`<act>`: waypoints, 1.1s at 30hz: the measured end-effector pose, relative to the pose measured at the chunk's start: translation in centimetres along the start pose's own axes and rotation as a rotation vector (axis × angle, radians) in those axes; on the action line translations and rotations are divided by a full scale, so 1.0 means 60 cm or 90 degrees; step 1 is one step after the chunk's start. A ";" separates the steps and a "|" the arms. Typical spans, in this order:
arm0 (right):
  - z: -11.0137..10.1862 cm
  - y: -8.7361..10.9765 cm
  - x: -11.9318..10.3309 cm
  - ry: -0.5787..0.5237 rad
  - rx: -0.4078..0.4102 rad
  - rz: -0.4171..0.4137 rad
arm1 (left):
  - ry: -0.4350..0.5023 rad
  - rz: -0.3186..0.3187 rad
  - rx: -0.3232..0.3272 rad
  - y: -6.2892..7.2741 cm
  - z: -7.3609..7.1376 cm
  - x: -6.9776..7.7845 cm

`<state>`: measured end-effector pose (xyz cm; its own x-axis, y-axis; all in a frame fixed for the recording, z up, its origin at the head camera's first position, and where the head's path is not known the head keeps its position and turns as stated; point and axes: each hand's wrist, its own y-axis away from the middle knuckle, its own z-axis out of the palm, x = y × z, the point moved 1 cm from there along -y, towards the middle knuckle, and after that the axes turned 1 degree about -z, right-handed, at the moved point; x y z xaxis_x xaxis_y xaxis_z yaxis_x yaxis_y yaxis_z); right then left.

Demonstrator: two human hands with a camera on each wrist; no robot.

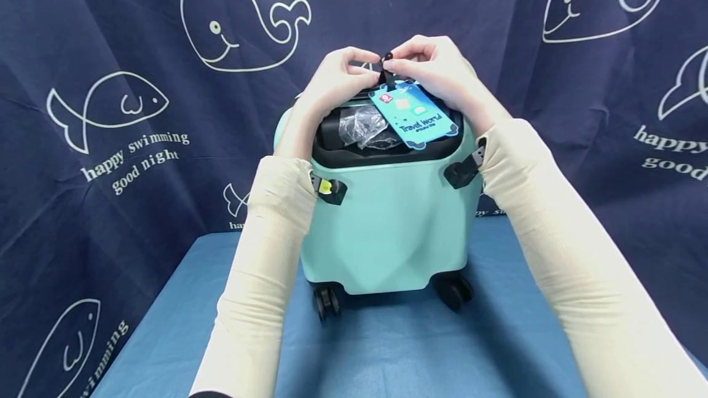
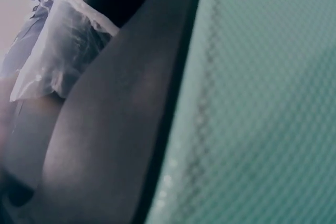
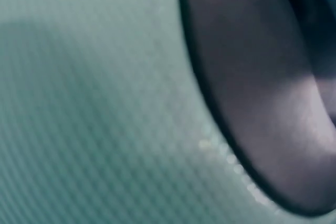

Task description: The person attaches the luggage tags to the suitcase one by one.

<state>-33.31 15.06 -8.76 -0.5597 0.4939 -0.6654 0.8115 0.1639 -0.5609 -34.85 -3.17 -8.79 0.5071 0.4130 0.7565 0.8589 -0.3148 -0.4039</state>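
A mint-green suitcase (image 1: 387, 226) stands upright on its wheels in the head view. At its top, a blue luggage tag (image 1: 413, 117) printed "Travel World" hangs by a short black strap (image 1: 389, 78). My left hand (image 1: 340, 78) pinches the strap between thumb and fingertips from the left. From the right, the fingertips of my right hand (image 1: 437, 69) pinch the strap's upper end. Crumpled clear plastic (image 1: 362, 124) lies in the black recess below the left hand. Both wrist views show mostly the suitcase's textured shell (image 2: 262, 103) and dark recess (image 3: 252, 77), with neither hand's fingers plainly visible.
The suitcase rests on a blue cloth-covered table (image 1: 381, 355). Behind it hangs a navy curtain (image 1: 354, 5) with white whale and fish drawings. Black wheels (image 1: 455, 291) show at the suitcase's lower corners. Small black wrist cameras (image 1: 463, 171) sit at the sleeve cuffs, in front of the shell.
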 end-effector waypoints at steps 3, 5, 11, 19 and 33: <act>0.001 0.001 0.002 -0.022 0.015 -0.007 | -0.005 -0.004 -0.029 0.006 -0.001 0.002; 0.002 0.001 0.003 -0.039 0.021 -0.022 | -0.010 -0.002 -0.042 0.009 0.000 0.003; 0.004 0.002 0.006 -0.094 0.022 -0.072 | -0.043 0.012 -0.037 0.012 0.002 0.001; 0.002 0.001 0.003 -0.104 0.029 -0.093 | -0.035 0.032 -0.029 0.010 0.001 0.004; 0.006 -0.004 -0.001 -0.066 0.013 -0.089 | -0.035 0.023 -0.059 0.007 0.004 0.003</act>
<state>-33.56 14.69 -8.76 -0.6822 0.3762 -0.6270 0.7216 0.2076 -0.6605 -34.38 -3.00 -8.97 0.5430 0.4451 0.7121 0.8310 -0.4071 -0.3792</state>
